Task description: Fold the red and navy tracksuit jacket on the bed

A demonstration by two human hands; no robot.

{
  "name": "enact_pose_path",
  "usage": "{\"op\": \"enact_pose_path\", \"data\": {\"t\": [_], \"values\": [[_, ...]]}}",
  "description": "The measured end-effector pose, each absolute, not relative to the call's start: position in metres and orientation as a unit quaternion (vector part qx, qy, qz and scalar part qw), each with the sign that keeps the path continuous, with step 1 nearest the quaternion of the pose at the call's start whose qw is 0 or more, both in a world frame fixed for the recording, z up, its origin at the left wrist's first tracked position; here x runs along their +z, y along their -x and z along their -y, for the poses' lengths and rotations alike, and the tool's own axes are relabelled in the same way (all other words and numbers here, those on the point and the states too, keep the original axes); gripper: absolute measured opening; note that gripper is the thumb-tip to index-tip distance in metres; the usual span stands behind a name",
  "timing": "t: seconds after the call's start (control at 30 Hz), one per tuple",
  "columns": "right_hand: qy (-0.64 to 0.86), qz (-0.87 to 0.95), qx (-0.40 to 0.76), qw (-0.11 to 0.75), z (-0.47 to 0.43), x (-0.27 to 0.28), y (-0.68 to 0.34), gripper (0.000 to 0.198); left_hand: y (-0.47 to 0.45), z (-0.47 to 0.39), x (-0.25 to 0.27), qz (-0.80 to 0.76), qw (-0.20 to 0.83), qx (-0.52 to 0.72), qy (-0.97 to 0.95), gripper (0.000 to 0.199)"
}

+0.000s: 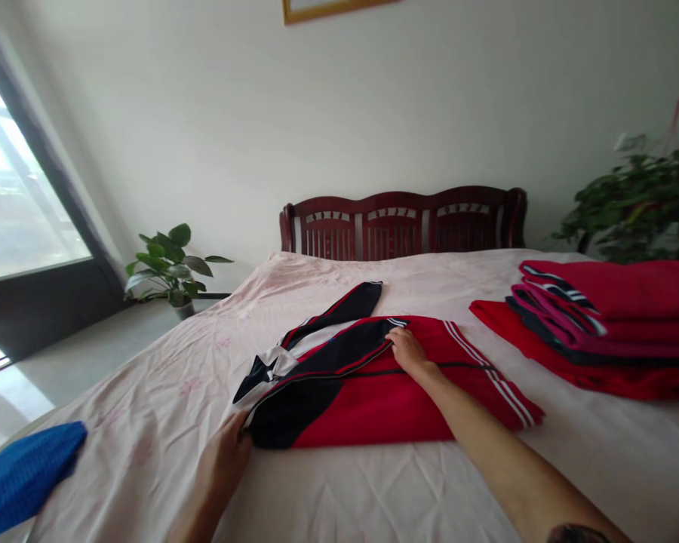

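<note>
A red and black jacket (396, 407) with white stripes at its hem lies spread on the bed, its collar end toward the left. One black sleeve is laid across the body; the other stretches out on the far side. My left hand (226, 452) grips the jacket at the near black shoulder, its fingertips partly hidden. My right hand (408, 350) is closed on the white-striped cuff of the sleeve that lies over the red body.
A stack of folded red, pink and dark clothes (616, 324) sits at the right. Blue fabric (31, 471) lies at the near left. The bed cover (339, 490) is pale pink and wrinkled. Behind the bed stands a dark wooden bench back (393, 219), with potted plants (173, 260) around.
</note>
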State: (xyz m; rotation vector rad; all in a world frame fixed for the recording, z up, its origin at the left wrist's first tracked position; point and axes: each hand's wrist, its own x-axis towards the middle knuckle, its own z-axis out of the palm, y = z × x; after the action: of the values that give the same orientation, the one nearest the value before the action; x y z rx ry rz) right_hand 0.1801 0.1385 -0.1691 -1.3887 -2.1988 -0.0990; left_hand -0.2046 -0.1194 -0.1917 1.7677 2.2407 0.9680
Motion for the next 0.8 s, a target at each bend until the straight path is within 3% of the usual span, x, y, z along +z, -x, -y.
{"op": "enact_pose_path", "data": {"t": [0.37,0.47,0.63,0.8], "values": [[0.488,0.745,-0.163,0.424,-0.090,-0.077,-0.257,0.036,0.198,0.124,-0.183,-0.785,0.007,0.255,-0.565,0.033],[0.472,0.758,-0.198,0.404,-0.044,-0.101,-0.295,0.034,0.196,0.124,-0.182,-0.792,0.006,0.222,-0.569,0.032],[0.493,0.811,-0.163,0.269,0.011,-0.177,-0.337,0.034,0.190,0.124,-0.182,-0.776,-0.006,0.200,-0.598,0.032],[0.518,0.774,-0.207,0.299,0.026,-0.185,-0.336,0.030,0.188,0.122,-0.180,-0.781,-0.027,0.220,-0.584,0.032]]}}
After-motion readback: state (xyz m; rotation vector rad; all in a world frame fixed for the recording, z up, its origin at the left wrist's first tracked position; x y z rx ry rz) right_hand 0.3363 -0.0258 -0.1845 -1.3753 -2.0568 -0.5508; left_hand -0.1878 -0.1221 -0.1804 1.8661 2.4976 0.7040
